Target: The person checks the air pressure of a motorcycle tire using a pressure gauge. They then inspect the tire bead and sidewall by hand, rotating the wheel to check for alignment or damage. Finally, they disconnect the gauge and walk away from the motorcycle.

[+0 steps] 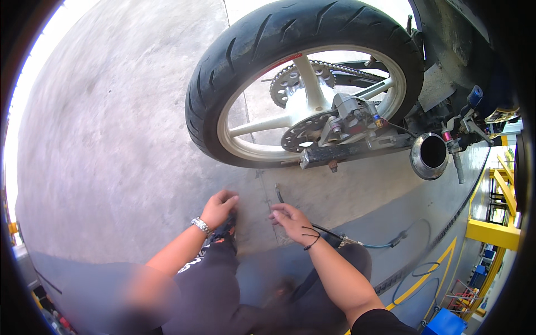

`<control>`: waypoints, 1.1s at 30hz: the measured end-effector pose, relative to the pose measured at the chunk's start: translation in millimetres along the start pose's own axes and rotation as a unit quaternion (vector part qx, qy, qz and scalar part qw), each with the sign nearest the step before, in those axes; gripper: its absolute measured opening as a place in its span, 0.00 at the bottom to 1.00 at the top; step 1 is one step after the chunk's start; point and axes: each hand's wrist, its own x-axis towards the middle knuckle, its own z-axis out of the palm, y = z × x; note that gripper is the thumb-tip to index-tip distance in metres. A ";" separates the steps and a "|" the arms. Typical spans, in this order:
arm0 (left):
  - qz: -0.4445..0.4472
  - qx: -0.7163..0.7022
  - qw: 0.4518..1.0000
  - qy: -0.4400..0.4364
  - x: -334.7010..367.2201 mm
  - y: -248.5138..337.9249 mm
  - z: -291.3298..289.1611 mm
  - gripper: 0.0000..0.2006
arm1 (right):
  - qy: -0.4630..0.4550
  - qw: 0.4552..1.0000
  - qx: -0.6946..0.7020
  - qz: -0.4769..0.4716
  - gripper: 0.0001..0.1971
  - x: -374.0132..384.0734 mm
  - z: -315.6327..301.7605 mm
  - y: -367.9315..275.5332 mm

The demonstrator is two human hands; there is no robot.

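The rear wheel of a motorcycle stands before me, with a black tyre [209, 84] around a white rim with spokes. My left hand [219, 209], wearing a metal bracelet, hovers above my dark shoe [224, 228]; its fingers bend loosely and nothing shows in them. To its right is my right hand [290, 222], with a dark cord at the wrist and its fingers loosely apart, empty. Close beside that hand lies a thin black air hose [279, 194] with a metal end. Past my wrist it joins a metal fitting [347, 241] and a blue hose [377, 245].
A chain sprocket [282, 89], brake disc [298, 134], caliper [350, 106] and swingarm [335, 156] sit at the wheel. The round exhaust end [430, 156] juts toward me. A yellow frame [494, 234] and a blue box [445, 322] stand at the right. A slotted floor drain [391, 282] runs there.
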 end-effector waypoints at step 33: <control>0.569 0.350 0.594 0.448 -27.8 234.4 3.0 0.28 | 0.177 0.855 0.073 -0.482 0.42 2.4 -48.2 -233.0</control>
